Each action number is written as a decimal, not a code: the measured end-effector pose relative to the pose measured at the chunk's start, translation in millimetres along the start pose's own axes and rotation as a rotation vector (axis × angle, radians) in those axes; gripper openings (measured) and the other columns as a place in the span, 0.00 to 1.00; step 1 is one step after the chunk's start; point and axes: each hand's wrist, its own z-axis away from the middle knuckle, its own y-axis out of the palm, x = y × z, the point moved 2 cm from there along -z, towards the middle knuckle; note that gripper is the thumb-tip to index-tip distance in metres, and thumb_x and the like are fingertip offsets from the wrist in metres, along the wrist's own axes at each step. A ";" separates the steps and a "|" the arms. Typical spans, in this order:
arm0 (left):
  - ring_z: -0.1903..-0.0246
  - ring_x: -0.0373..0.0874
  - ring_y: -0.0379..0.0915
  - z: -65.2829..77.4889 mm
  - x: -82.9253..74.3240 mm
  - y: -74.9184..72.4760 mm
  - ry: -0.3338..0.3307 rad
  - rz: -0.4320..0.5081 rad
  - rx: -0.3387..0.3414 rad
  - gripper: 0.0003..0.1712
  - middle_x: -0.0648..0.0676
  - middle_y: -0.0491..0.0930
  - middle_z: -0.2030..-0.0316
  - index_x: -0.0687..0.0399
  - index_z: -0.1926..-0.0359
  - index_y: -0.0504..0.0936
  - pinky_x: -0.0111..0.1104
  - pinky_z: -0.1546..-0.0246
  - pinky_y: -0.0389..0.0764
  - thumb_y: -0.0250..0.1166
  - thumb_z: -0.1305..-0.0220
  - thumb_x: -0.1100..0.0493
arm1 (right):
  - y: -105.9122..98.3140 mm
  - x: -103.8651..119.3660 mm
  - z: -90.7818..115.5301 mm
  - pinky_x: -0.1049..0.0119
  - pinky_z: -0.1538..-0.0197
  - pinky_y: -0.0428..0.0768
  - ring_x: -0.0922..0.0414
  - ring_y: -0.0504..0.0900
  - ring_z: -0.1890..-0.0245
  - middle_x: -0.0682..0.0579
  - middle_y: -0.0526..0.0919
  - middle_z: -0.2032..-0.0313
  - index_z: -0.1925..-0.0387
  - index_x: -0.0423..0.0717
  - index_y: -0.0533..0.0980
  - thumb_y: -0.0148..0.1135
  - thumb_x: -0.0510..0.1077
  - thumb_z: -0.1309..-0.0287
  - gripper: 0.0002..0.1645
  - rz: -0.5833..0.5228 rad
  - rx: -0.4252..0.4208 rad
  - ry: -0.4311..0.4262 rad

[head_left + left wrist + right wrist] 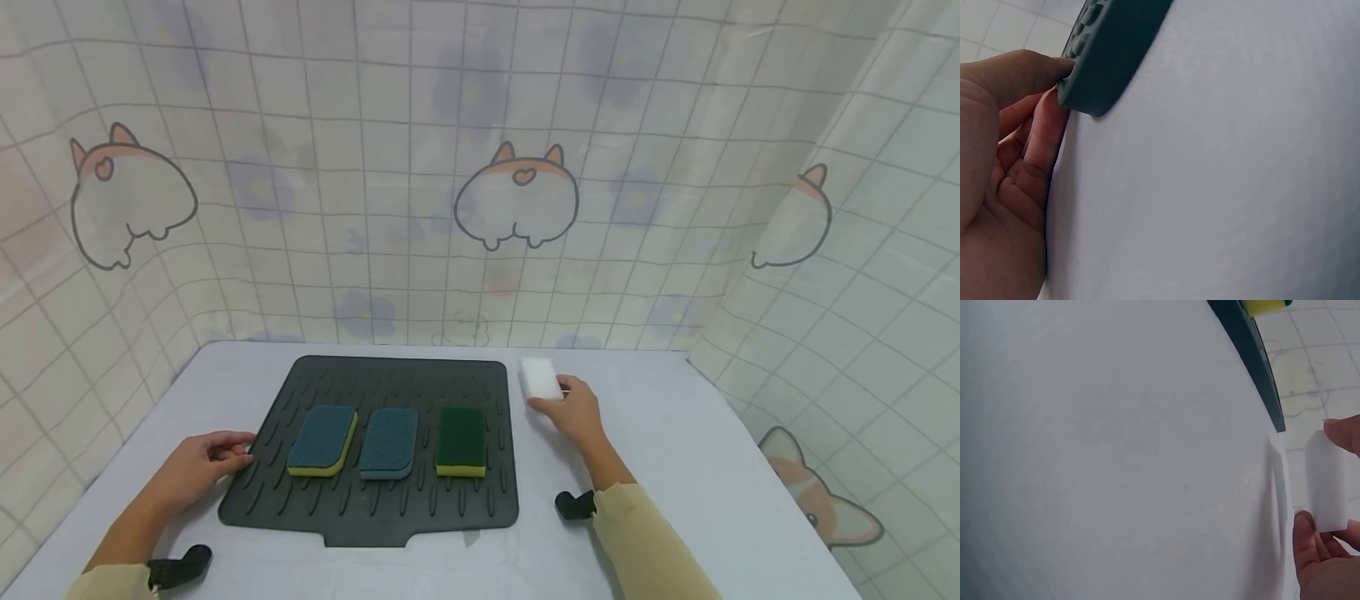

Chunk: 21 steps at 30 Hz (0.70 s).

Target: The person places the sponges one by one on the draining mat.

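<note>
My left hand (197, 468) pinches the left edge of a dark grey-green drying mat (367, 518) with raised ridges. In the left wrist view the thumb lies on the top of the mat's rim (1116, 62) and a finger is under it. Beyond the mat's right edge, my right hand (579, 415) holds a white block-shaped sponge (538, 379), with thumb and fingers on opposite sides of it. Three scouring sponges lie in a row on the mat: a blue-topped one with yellow underneath (321, 440), an all-blue one (388, 442) and a green-topped one with yellow underneath (461, 440).
The mat lies on a white-covered table (675, 467). A light curtain (397, 167) with a grid and cartoon animal prints hangs behind the table and along both sides. Each wrist carries a black strap mount (574, 505).
</note>
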 end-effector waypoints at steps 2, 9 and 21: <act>0.62 0.42 0.73 0.4 -0.6 -0.6 0.003 0.003 -0.001 0.31 0.55 0.82 0.60 0.71 0.37 0.76 0.30 0.67 0.75 0.69 0.31 0.52 | 0.4 2.4 1.4 0.44 0.39 0.77 0.42 0.77 0.40 0.37 0.76 0.36 0.33 0.36 0.70 0.75 0.52 0.44 0.43 -0.010 0.008 -0.008; 0.63 0.41 0.73 1.9 -1.6 -0.2 0.021 0.004 -0.005 0.31 0.55 0.82 0.60 0.72 0.37 0.76 0.30 0.68 0.75 0.68 0.31 0.52 | 6.4 11.4 4.4 0.47 0.42 0.79 0.45 0.79 0.42 0.40 0.79 0.39 0.34 0.39 0.72 0.76 0.54 0.45 0.42 0.000 0.045 -0.058; 0.64 0.40 0.72 1.2 1.1 0.1 0.022 0.016 -0.004 0.31 0.55 0.82 0.60 0.70 0.37 0.76 0.31 0.68 0.75 0.69 0.31 0.52 | 22.0 27.9 7.1 0.47 0.43 0.79 0.47 0.79 0.42 0.43 0.78 0.37 0.32 0.42 0.71 0.77 0.56 0.45 0.44 -0.024 0.084 -0.091</act>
